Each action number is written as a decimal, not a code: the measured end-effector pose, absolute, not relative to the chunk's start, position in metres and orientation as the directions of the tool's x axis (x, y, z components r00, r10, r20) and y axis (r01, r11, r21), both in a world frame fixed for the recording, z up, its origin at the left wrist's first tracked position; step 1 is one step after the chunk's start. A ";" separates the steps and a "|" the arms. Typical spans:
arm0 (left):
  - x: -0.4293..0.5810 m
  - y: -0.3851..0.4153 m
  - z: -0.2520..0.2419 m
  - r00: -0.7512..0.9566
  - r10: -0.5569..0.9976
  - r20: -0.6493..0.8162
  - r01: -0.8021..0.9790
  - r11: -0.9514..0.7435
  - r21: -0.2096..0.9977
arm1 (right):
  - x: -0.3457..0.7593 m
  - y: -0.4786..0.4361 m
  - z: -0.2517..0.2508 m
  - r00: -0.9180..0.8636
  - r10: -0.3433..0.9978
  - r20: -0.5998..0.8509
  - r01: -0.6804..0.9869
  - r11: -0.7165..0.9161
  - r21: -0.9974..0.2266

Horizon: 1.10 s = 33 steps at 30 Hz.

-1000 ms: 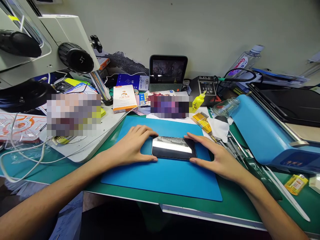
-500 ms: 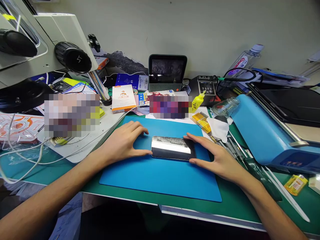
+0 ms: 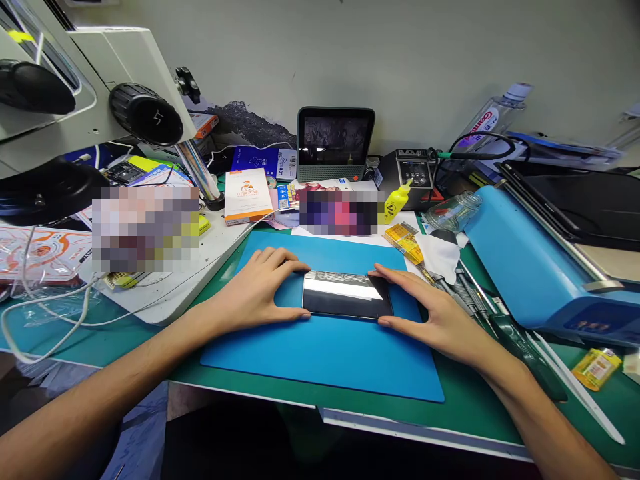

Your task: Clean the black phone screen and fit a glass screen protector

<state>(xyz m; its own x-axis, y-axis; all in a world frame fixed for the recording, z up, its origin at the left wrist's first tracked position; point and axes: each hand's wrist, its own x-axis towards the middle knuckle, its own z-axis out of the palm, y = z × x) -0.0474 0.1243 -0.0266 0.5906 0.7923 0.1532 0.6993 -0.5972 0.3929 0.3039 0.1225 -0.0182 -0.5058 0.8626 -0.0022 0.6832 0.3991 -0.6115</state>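
Observation:
A black smartphone lies flat, screen up, on a blue work mat. My left hand rests on the mat at the phone's left end, thumb on the near corner and fingertips curled on the far corner. My right hand holds the phone's right end the same way, thumb at the near edge and fingers over the far edge. Both hands pinch the phone between thumb and fingers.
A microscope hangs over the left, its white base beside the mat. Behind stand an orange box, a small screen, a yellow bottle and a glass jar. A blue machine and tools lie right.
My left hand's fingers drew back from the phone's far corner half a second ago, and now curl on it again. The phone and my right hand stay put.

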 end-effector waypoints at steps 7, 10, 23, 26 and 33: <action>-0.046 0.123 -0.024 0.594 0.796 0.117 0.701 -0.583 0.410 | 0.304 0.119 -0.019 -0.535 0.844 0.023 0.683 0.448 -0.577; -0.046 0.122 -0.021 0.610 0.785 0.105 0.695 -0.594 0.406 | 0.304 0.116 -0.020 -0.553 0.832 0.039 0.678 0.477 -0.560; -0.051 0.122 -0.017 0.677 0.732 0.077 0.656 -0.648 0.388 | 0.303 0.105 -0.016 -0.576 0.817 0.031 0.700 0.513 -0.496; -0.051 0.122 -0.018 0.679 0.730 0.079 0.650 -0.648 0.397 | 0.302 0.104 -0.018 -0.573 0.819 0.040 0.699 0.514 -0.498; -0.057 0.124 -0.012 0.674 0.735 0.069 0.648 -0.634 0.421 | 0.304 0.104 -0.022 -0.574 0.816 0.063 0.682 0.520 -0.515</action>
<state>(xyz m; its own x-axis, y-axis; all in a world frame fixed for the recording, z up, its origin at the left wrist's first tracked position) -0.0566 0.1239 -0.0119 0.6744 0.7352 0.0690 0.6483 -0.6342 0.4213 0.3044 0.1039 -0.0217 -0.5744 0.8162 0.0628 0.6821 0.5197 -0.5145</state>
